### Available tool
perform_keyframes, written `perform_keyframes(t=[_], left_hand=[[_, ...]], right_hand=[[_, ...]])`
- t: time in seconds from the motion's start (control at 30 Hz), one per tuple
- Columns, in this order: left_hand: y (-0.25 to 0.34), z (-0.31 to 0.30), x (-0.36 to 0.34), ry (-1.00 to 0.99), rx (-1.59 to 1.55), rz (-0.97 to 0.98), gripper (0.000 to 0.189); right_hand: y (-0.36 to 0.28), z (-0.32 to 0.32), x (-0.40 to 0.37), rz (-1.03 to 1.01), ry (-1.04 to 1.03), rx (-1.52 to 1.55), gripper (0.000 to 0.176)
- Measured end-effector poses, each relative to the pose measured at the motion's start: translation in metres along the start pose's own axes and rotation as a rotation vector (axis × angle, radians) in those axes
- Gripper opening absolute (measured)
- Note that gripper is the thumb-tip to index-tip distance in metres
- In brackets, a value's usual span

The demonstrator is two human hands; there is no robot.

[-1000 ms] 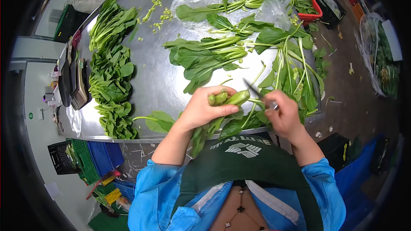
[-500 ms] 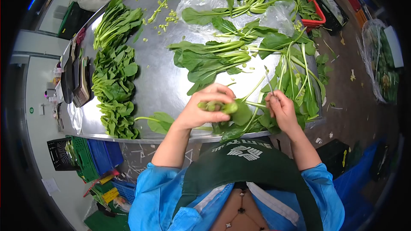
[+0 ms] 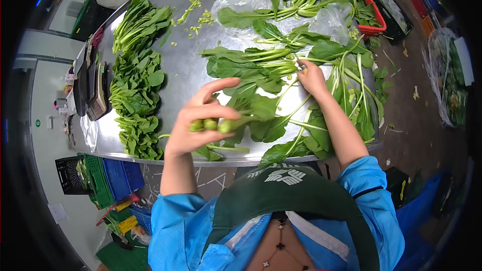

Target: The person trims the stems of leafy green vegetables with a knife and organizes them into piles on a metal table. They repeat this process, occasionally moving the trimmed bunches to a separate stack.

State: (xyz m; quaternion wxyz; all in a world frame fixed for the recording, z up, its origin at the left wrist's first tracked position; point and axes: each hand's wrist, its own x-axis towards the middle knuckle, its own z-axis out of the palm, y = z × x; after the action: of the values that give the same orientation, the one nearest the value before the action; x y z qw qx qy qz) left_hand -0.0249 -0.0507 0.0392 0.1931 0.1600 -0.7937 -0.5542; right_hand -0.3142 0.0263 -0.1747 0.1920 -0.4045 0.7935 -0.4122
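Observation:
My left hand (image 3: 193, 123) is wrapped around a few stalks of leafy greens (image 3: 210, 124), cut ends facing me and leaves pointing right, raised above the metal table. Its index finger stretches out over them. Farther right, my right hand (image 3: 312, 78) has its fingers pinched together at the stem ends of a bunch of greens (image 3: 273, 60) lying on the table. What sits between those fingers is too small to make out. Long loose stalks (image 3: 349, 88) spread to the right of my right forearm, and more leaves (image 3: 281, 148) lie at the near edge.
Stacked bunches of greens (image 3: 135, 80) line the table's left side, beside a scale (image 3: 95, 93). Clear plastic (image 3: 331, 22) with more greens lies at the back, near a red basket (image 3: 369, 27). Cut stem bits (image 3: 203, 19) dot the metal table (image 3: 183, 65). Crates (image 3: 120, 175) stand below left.
My left hand has moved left with the stalks. My right hand, which showed a thin grey blade earlier, has reached forward to the stem ends of the bunch. The view has shifted slightly.

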Motion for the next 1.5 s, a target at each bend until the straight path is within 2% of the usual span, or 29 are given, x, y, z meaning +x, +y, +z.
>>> perform_keyframes(t=[0.03, 0.1, 0.13, 0.17, 0.2, 0.23, 0.27, 0.3, 0.4, 0.43, 0.47, 0.5, 0.53, 0.57, 0.6, 0.63, 0.67, 0.7, 0.77, 0.83, 0.87, 1.1, 1.17, 1.2, 1.23, 1.3, 1.33, 1.4, 1.5], left_hand=[[-0.008, -0.012, -0.003, -0.065, -0.152, 0.078, 0.035], [-0.027, -0.02, -0.012, -0.004, -0.671, 0.115, 0.025], [-0.031, -0.019, -0.011, 0.078, -0.747, 0.155, 0.019], [-0.036, -0.017, -0.012, 0.239, -0.722, 0.134, 0.025], [-0.039, -0.015, -0.013, 0.301, -0.771, 0.084, 0.027], [-0.044, -0.013, -0.013, 0.363, -0.82, 0.035, 0.029], [-0.059, -0.013, -0.017, 0.361, -0.901, 0.059, 0.033], [-0.058, -0.007, -0.014, 0.333, -0.979, 0.07, 0.029], [-0.042, 0.007, -0.014, 0.506, -0.229, -0.36, 0.023], [-0.037, 0.026, -0.007, 0.492, -0.008, -0.356, 0.024], [-0.038, 0.035, -0.001, 0.387, 0.495, 0.019, 0.025], [-0.022, 0.045, 0.006, 0.256, 0.681, 0.082, 0.032], [-0.012, 0.058, 0.015, 0.262, 0.683, 0.167, 0.038], [-0.002, 0.068, 0.022, 0.188, 0.64, 0.156, 0.041], [-0.007, 0.071, 0.022, 0.12, 0.539, 0.143, 0.04], [-0.013, 0.073, 0.023, 0.052, 0.44, 0.13, 0.039], [-0.014, 0.073, 0.022, 0.047, 0.443, 0.137, 0.039], [-0.014, 0.072, 0.02, 0.079, 0.336, 0.055, 0.035], [-0.013, 0.07, 0.017, 0.104, 0.23, -0.028, 0.031], [-0.011, 0.07, 0.016, 0.07, 0.1, -0.135, 0.029], [-0.012, 0.07, 0.016, 0.053, 0.085, -0.105, 0.03], [-0.012, 0.062, 0.013, -0.035, -0.028, -0.151, 0.027], [-0.016, 0.054, 0.009, -0.139, -0.099, -0.237, 0.027], [-0.021, 0.052, 0.005, -0.121, -0.224, -0.212, 0.03], [-0.024, 0.051, 0.006, -0.117, -0.22, -0.202, 0.03], [-0.026, 0.058, 0.005, -0.054, 0.152, -0.19, 0.032], [-0.032, 0.065, 0.006, -0.035, 0.097, -0.226, 0.034], [-0.026, 0.07, 0.011, -0.055, 0.016, -0.231, 0.036], [-0.029, 0.071, 0.003, -0.021, -0.134, -0.26, 0.037]], right_hand=[[0.0, 0.004, 0.003, -0.018, -0.094, -0.101, 0.038], [0.002, 0.013, 0.004, -0.035, -0.189, -0.196, 0.04], [0.004, 0.016, 0.004, -0.05, -0.213, -0.236, 0.044], [0.007, 0.018, 0.003, -0.064, -0.237, -0.278, 0.048], [-0.003, 0.012, 0.002, -0.007, -0.333, -0.341, 0.047], [-0.006, 0.008, 0.0, -0.008, -0.334, -0.342, 0.047], [-0.006, 0.004, -0.003, -0.07, -0.344, -0.256, 0.045], [-0.009, -0.002, -0.006, -0.131, -0.352, -0.172, 0.043], [-0.072, -0.046, -0.04, -0.02, -0.302, 0.119, 0.035], [-0.088, -0.057, -0.053, 0.013, -0.29, 0.278, 0.033], [-0.106, -0.068, -0.068, -0.109, -0.26, 0.303, 0.03], [-0.123, -0.076, -0.081, -0.235, -0.228, 0.327, 0.026], [-0.133, -0.081, -0.091, -0.28, -0.254, 0.392, 0.026], [-0.14, -0.083, -0.1, -0.323, -0.277, 0.457, 0.026], [-0.139, -0.076, -0.109, -0.315, -0.186, 0.613, 0.028], [-0.14, -0.081, -0.111, -0.317, -0.181, 0.611, 0.028], [-0.14, -0.089, -0.112, -0.363, -0.121, 0.472, 0.027], [-0.138, -0.096, -0.112, -0.408, -0.064, 0.334, 0.026], [-0.132, -0.105, -0.119, -0.468, -0.11, 0.243, 0.024], [-0.132, -0.11, -0.129, -0.434, -0.286, 0.165, 0.025], [-0.134, -0.111, -0.13, -0.389, -0.309, 0.13, 0.024], [-0.132, -0.115, -0.125, -0.416, -0.345, 0.031, 0.022], [-0.108, -0.113, -0.12, -0.374, -0.267, -0.121, 0.021], [-0.098, -0.115, -0.115, -0.234, -0.268, -0.157, 0.021], [-0.094, -0.11, -0.113, -0.244, -0.264, -0.16, 0.021], [-0.097, -0.096, -0.123, -0.302, -0.177, 0.295, 0.027], [-0.12, -0.094, -0.125, -0.265, -0.254, 0.431, 0.036], [-0.13, -0.081, -0.124, -0.306, -0.285, 0.531, 0.034], [-0.139, -0.066, -0.122, -0.22, -0.341, 0.694, 0.028]])
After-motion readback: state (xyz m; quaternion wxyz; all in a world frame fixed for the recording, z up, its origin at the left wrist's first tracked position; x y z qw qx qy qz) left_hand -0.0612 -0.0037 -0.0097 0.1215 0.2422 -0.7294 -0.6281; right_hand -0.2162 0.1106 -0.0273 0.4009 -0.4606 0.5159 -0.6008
